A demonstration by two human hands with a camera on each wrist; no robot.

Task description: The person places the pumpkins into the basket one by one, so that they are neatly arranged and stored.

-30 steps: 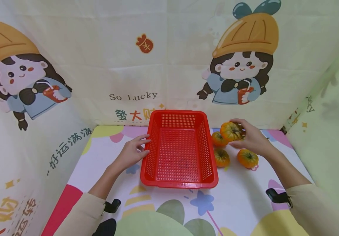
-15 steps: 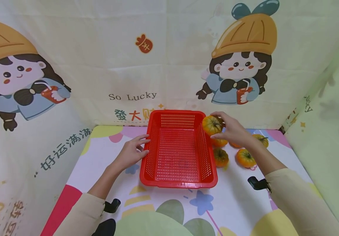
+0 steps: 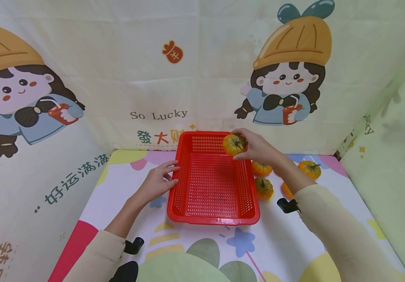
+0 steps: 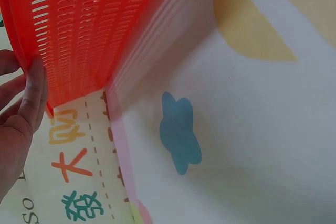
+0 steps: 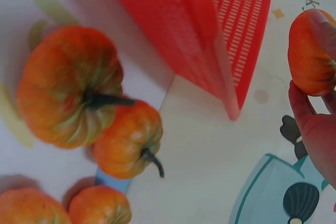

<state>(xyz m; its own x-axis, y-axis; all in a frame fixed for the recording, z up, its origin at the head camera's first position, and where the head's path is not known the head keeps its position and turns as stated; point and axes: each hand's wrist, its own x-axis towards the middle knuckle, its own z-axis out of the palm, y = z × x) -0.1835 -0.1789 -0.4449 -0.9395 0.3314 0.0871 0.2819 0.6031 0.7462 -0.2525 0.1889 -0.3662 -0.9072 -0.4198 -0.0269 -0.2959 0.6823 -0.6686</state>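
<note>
My right hand [image 3: 256,147] holds a small orange-green pumpkin [image 3: 234,145] above the far right part of a red plastic basket [image 3: 213,221]. In the right wrist view, thumb and fingers pinch this pumpkin from opposite sides, off the table. The left hand [image 3: 155,182] is at the basket's left rim; in the left wrist view its thumb lies against the outer wall below the rim, with the other fingers at the rim's edge. Just right of the basket, a pumpkin [image 3: 264,188] and another pumpkin [image 3: 261,169] sit on the table.
Farther right stands a pumpkin [image 3: 309,169], with more partly hidden behind the right forearm. The patterned tabletop [image 3: 174,266] meets a printed cloth backdrop [image 3: 206,86] behind the basket. Cloth also closes off both sides.
My right hand has carried the pumpkin leftward from the group on the right, across the basket's right rim and over its inside. The left hand and basket have stayed in place.
</note>
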